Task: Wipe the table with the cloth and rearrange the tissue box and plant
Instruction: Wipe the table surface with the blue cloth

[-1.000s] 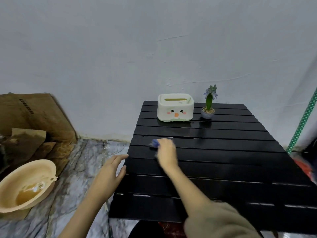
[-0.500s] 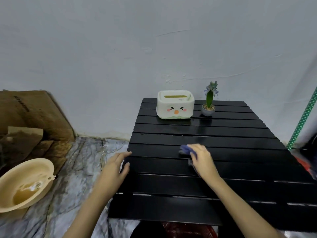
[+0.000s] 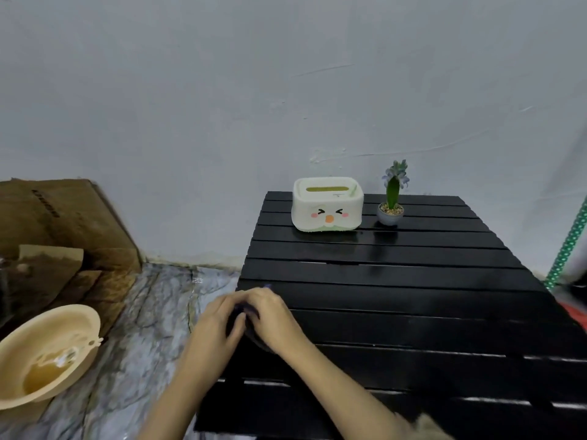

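On the black slatted table (image 3: 413,300), a cream tissue box (image 3: 327,204) with a cartoon face stands at the far edge. Right of it is a small potted plant (image 3: 392,198) with bluish flowers. At the table's left edge my right hand (image 3: 270,312) presses on a blue cloth (image 3: 244,309), of which only small bits show between the fingers. My left hand (image 3: 216,325) touches the right hand and the cloth from the left; both hands appear to hold it.
A beige plastic basin (image 3: 47,357) with some liquid sits on the marbled floor at lower left. Flattened cardboard (image 3: 57,223) leans against the wall at left. A green dotted pole (image 3: 568,242) and a red object (image 3: 575,312) are at the right edge.
My right hand swept the cloth from the table's middle to the left edge. My left hand moved in from the table's side and now meets the right hand on the cloth.
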Motion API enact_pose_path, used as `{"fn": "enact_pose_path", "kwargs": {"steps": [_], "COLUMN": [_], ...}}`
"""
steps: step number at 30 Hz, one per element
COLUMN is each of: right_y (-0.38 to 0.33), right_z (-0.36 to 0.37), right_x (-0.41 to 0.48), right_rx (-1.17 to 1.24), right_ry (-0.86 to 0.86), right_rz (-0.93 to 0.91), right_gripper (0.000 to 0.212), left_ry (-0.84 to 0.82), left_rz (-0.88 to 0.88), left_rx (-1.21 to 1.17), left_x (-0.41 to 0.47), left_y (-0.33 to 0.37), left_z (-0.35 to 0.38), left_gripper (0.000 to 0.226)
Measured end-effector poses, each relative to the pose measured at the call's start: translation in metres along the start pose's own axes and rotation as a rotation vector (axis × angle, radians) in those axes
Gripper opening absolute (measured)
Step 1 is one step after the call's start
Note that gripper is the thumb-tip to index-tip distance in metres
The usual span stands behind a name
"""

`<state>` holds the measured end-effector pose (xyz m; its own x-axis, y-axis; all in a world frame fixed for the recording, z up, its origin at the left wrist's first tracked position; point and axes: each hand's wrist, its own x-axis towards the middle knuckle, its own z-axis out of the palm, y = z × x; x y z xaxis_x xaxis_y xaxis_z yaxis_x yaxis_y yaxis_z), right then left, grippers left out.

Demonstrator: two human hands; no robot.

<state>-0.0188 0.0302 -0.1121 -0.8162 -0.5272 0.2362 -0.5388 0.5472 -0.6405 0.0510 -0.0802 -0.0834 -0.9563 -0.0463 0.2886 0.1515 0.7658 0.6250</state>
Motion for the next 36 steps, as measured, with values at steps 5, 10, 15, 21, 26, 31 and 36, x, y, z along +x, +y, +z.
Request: {"fn": "enact_pose_path", "kwargs": {"steps": [5,10,15,21,26,31,36], "right_y": [0.032,0.096,0.119,0.075,0.001,0.028,0.099], "right_z": [-0.057,-0.146,-0.196,-0.117,-0.043,-0.079,-0.149], "right_x": [-0.108,-0.201,-0.244,-0.19,-0.151,-0.152,-0.145], "right_rx": [0.013,-0.179,-0.304,-0.272,-0.088,-0.089,-0.226], "right_ry": [0.164,0.355,0.568,0.521,0.297,0.224,0.429], "right_rz": [0.142,0.416,0.626,0.512,0.287,0.233,0.457], "right_gripper": [0.032,0.028,0.026,0.028,0.032,0.031,0.029], "left_ry": [-0.054,-0.088,-0.103,-0.112,-0.1,-0.097,-0.09], "left_rz": [-0.037,-0.044,-0.048,-0.041,-0.041,-0.04,-0.044], "left_rx": [0.008,0.046,0.055,0.073,0.082,0.078,0.056], "left_x": [-0.021,-0.032,-0.032,-0.033,-0.032,-0.033,-0.034], "left_y": [0.005,0.013,0.014,0.012,0.012,0.012,0.014], "left_z": [0.027,0.043,0.045,0.044,0.044,0.044,0.043], "left_gripper": [0.036,0.034,0.034,0.033,0.034,0.033,0.034]}}
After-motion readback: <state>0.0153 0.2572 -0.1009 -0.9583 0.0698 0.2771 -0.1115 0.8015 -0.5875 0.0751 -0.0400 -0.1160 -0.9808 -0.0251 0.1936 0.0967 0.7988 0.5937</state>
